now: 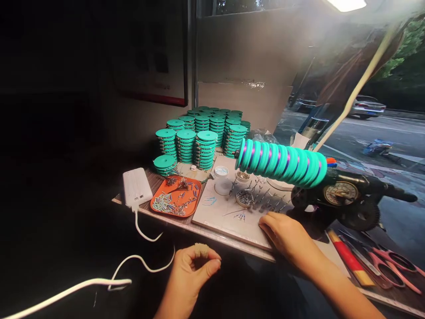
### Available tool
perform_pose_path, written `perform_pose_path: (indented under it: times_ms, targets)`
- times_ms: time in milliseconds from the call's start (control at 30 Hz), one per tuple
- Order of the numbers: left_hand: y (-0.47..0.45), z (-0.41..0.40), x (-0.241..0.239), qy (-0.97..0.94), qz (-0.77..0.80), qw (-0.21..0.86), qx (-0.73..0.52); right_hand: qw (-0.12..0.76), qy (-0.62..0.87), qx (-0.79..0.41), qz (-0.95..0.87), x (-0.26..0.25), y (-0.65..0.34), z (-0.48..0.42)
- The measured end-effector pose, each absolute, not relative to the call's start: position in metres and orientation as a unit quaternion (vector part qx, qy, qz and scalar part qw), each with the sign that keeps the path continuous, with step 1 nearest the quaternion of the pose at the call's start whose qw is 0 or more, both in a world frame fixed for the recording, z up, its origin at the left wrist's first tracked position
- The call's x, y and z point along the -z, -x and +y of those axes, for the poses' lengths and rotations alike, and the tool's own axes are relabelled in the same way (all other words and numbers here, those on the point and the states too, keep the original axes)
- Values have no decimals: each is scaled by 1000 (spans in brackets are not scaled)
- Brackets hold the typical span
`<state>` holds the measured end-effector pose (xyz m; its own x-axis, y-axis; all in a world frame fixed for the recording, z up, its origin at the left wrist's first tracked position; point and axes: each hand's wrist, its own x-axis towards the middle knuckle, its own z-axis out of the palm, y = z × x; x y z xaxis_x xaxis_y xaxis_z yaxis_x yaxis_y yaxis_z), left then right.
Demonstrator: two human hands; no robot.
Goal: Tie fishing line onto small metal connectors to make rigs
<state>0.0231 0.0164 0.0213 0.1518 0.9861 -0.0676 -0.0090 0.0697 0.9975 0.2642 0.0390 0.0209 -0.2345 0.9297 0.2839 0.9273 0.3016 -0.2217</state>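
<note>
From my end: L hand [194, 268] hangs just off the counter [209, 233], in front of its front edge, thumb and taped forefinger tips brought together; can't tell if anything tiny is in that pinch. R hand [285, 232] is on the pale board [215, 216], fingertips bent down near its front edge; can't tell if they grip anything. Nearest it are the blue-white pcs [241, 217], loose on the board toward its front edge, and a row of thin metal pcs [265, 203] further back.

Risks, my read: those pcs are v. small, so a sleeve or knuckle brush could scatter them off the front edge. Catching the dish [243, 205] of grey bits behind could spill it. If L hand holds something, a slip drops it in the dark below.

In the way: the winder [341, 195] w/ its rod of green spools [282, 161] overhangs the board's back R corner. Scissors [395, 266] and a red-yellow tool [348, 257] lie by the R forearm. Orange tray [189, 211] sits left of the board, stacked spools [206, 150] behind. Power bank [137, 186] is at the counter's L end; its cable [137, 225] droops over the front edge, could snag L hand.
</note>
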Motion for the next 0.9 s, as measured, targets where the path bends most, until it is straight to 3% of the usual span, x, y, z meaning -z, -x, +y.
perform_pose_path:
  times_ms: [133,300,400,733,900]
  targets:
    - [-30,14,-23,-524,470,539,-463,232,587,-43,-775,-32,-255,30]
    - [-41,11,-31,-532,434,539,-488,450,484,-464,-589,-50,-219,15]
    - [-44,11,-36,-523,404,540,-521,492,396,-605,-484,-45,-194,12]
    - [-37,10,-33,-575,416,439,-552,514,382,-637,-429,-32,-169,3]
    - [-38,10,-32,-564,415,434,-567,535,406,-588,-451,-35,-165,1]
